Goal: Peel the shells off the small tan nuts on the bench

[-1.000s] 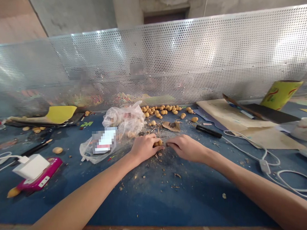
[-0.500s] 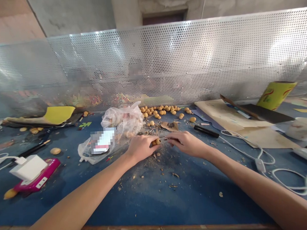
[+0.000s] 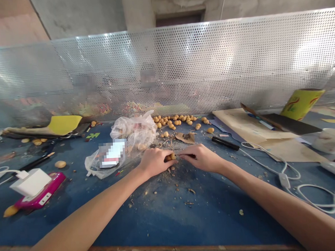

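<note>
My left hand [image 3: 155, 162] is shut on a small tan round nut [image 3: 172, 156], which shows between its fingertips. My right hand [image 3: 201, 157] pinches a thin dark tool [image 3: 186, 155], perhaps a small blade, and its tip reaches toward the nut. The fingers hide most of the tool. Both hands rest over a scatter of crumbs and husk bits on the blue tabletop [image 3: 194, 214]. More tan nuts [image 3: 173, 122] lie in a loose band farther back.
A plastic bag [image 3: 134, 133] with a blurred label sits left of my hands. A black marker [image 3: 225, 143], white cables, a white charger on a pink power bank, cardboard sheets and a yellow-green tube surround them. A perforated metal screen [image 3: 164, 73] runs along the table's far side.
My right hand has moved slightly left, and the thin tool now lies closer to the nut. The left hand has turned the nut a little.
</note>
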Action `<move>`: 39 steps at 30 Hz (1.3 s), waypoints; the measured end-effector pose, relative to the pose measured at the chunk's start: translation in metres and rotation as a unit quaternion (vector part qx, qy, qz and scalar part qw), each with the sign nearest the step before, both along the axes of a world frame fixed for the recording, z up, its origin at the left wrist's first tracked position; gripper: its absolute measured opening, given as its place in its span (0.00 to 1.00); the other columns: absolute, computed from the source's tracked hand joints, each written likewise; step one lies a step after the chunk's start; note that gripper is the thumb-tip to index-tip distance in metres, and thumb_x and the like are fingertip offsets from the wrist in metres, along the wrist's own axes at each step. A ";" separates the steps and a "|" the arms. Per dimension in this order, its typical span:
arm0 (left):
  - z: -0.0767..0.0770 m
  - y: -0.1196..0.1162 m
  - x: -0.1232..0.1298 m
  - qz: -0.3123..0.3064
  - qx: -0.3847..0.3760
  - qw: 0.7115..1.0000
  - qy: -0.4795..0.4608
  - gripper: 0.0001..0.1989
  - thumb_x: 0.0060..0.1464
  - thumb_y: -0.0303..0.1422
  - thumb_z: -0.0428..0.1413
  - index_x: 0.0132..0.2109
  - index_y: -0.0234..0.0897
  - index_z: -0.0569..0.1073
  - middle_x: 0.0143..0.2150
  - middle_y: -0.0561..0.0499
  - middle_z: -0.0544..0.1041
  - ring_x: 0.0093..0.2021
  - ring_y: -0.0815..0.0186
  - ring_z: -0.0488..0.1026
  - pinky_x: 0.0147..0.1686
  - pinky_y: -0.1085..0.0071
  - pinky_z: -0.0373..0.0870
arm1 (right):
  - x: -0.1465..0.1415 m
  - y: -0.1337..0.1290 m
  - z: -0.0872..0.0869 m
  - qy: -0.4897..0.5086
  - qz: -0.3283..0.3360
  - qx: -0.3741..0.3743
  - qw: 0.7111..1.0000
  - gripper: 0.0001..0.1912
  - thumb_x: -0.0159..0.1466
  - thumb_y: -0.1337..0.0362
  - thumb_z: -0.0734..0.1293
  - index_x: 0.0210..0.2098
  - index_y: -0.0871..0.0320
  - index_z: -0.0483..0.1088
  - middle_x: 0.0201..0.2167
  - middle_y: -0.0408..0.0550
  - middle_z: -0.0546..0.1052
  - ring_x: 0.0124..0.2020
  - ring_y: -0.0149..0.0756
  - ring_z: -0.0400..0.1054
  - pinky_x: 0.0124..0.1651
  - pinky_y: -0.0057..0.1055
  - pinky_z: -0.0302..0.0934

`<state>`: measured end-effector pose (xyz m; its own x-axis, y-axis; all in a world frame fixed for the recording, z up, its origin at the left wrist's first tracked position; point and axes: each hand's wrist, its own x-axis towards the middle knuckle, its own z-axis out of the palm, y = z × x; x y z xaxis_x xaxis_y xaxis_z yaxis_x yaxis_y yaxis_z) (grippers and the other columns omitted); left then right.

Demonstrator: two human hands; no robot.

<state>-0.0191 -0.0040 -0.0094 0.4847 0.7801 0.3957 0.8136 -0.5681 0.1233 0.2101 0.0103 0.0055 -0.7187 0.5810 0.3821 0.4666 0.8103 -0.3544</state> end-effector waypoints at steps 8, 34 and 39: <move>0.000 0.000 -0.001 0.011 -0.003 1.000 0.009 0.21 0.58 0.54 0.51 0.42 0.47 0.80 0.28 0.50 0.80 0.28 0.63 0.74 0.25 0.70 0.53 | -0.002 -0.001 -0.002 -0.020 -0.003 0.013 1.000 0.14 0.69 0.67 0.59 0.43 0.55 0.77 0.35 0.48 0.80 0.35 0.33 0.72 0.40 0.31 0.64; 0.003 0.002 -0.001 0.006 -0.030 0.999 0.020 0.20 0.59 0.53 0.50 0.41 0.47 0.80 0.28 0.51 0.79 0.28 0.63 0.74 0.24 0.71 0.53 | -0.006 -0.001 -0.004 -0.050 -0.015 0.053 0.997 0.12 0.68 0.67 0.60 0.41 0.56 0.76 0.32 0.47 0.78 0.32 0.33 0.69 0.36 0.29 0.59; 0.004 -0.001 0.001 0.015 -0.032 0.999 0.022 0.20 0.59 0.51 0.51 0.39 0.44 0.80 0.27 0.50 0.79 0.28 0.62 0.74 0.25 0.71 0.57 | -0.009 -0.002 -0.006 -0.058 -0.026 0.058 0.996 0.12 0.67 0.68 0.59 0.39 0.57 0.75 0.31 0.48 0.78 0.31 0.33 0.68 0.36 0.30 0.58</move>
<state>-0.0184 -0.0046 -0.0050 0.4773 0.8174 0.3225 0.8353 -0.5360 0.1222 0.2014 0.0086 -0.0009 -0.7327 0.5751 0.3639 0.5410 0.8166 -0.2013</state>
